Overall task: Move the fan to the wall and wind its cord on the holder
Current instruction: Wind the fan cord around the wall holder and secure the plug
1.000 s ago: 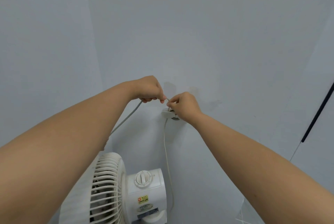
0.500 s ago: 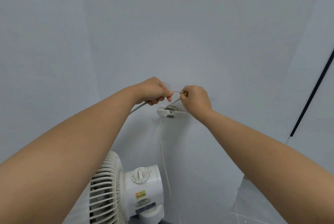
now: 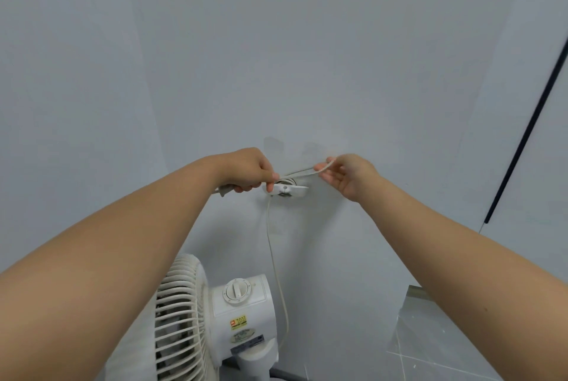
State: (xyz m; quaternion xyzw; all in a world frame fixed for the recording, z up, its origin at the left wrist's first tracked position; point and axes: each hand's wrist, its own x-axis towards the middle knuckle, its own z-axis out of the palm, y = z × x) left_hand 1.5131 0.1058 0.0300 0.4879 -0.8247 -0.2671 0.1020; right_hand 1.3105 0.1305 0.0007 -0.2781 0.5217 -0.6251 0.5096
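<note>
A white fan (image 3: 196, 319) stands against the pale wall (image 3: 276, 57) below and to the left of the holder (image 3: 287, 190), grille side-on and control dial (image 3: 236, 290) facing up. Just left of the holder, a person's left hand (image 3: 249, 170) is closed in a fist around the cord (image 3: 272, 242), whose thick end pokes out of the fist on the side away from the holder. The white holder is fixed to the wall with turns of cord already around its hub; one strand hangs straight down from it and passes behind the fan's body. Just right of the holder, the right hand (image 3: 347, 174) has its palm turned toward it and its lower fingers nearly straight, with a loop of cord caught under the curled top finger and drawn taut back to the hub. Far right of the holder, a dark strip (image 3: 522, 140) slants down the wall.
</note>
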